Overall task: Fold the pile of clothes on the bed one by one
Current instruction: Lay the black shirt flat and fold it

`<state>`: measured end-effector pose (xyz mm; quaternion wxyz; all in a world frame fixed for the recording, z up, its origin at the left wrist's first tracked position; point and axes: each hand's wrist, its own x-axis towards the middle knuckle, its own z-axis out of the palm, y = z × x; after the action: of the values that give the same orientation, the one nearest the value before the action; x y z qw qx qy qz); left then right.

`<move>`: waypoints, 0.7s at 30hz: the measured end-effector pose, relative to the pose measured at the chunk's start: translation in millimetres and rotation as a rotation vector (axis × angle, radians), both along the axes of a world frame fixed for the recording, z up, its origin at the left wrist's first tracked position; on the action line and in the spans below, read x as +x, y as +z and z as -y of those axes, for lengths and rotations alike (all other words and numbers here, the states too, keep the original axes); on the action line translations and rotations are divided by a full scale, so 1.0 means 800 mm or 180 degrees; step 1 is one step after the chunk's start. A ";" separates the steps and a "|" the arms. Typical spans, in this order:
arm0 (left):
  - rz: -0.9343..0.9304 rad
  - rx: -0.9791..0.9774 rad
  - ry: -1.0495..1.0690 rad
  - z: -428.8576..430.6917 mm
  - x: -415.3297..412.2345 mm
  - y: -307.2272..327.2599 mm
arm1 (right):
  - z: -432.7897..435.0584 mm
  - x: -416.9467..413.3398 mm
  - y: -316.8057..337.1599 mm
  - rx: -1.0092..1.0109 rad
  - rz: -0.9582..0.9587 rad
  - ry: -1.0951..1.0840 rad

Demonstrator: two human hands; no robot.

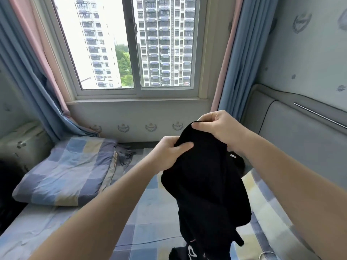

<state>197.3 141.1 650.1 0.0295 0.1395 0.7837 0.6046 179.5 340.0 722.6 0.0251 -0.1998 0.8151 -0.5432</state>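
A black garment (204,186) hangs in the air over the bed (146,228), bunched and drooping, with a small white label showing near its upper right. My left hand (169,154) grips its upper left edge, thumb on top of the cloth. Higher up, my right hand (219,126) pinches the topmost edge of the same garment. The lower end of the garment reaches down to the checked sheet at the bottom of the frame, where pale print shows on the black cloth.
A folded checked quilt (63,171) lies at the bed's far left. A padded grey headboard (300,132) runs along the right. The window (131,45) with blue and pink curtains (32,81) is straight ahead. A pale cabinet (20,143) stands at left.
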 end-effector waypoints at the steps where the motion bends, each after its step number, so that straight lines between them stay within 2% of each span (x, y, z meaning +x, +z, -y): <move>1: 0.0069 0.0230 0.0037 0.003 -0.003 0.007 | -0.009 -0.002 0.001 0.0069 0.0009 0.0088; 3: 0.0107 0.0608 0.0095 0.015 -0.008 0.028 | -0.028 -0.004 -0.001 0.0179 0.0135 0.0264; 7: 0.0178 0.0677 -0.0042 0.022 -0.010 0.068 | -0.046 -0.006 -0.027 0.0346 0.0469 0.0487; 10: 0.0214 0.0840 -0.0006 0.015 -0.009 0.092 | -0.044 -0.012 -0.059 0.0432 0.0371 0.0152; 14: 0.0190 0.1512 0.0484 0.038 -0.014 0.121 | -0.071 -0.014 -0.112 0.0672 0.0312 -0.0565; 17: 0.0261 0.1858 0.1270 0.073 -0.027 0.136 | -0.101 -0.007 -0.135 0.0594 0.0554 -0.0820; 19: 0.0204 0.1784 0.1633 0.091 -0.037 0.139 | -0.102 -0.003 -0.120 0.0303 0.0758 -0.0733; 21: 0.0112 0.1243 0.1466 0.092 -0.040 0.135 | -0.083 0.000 -0.085 -0.0083 0.0863 -0.0492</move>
<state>165.6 67.3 758.4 -0.1222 -0.0493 0.6629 0.7370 179.6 406.7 654.3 0.0905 -0.0616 0.8101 -0.5760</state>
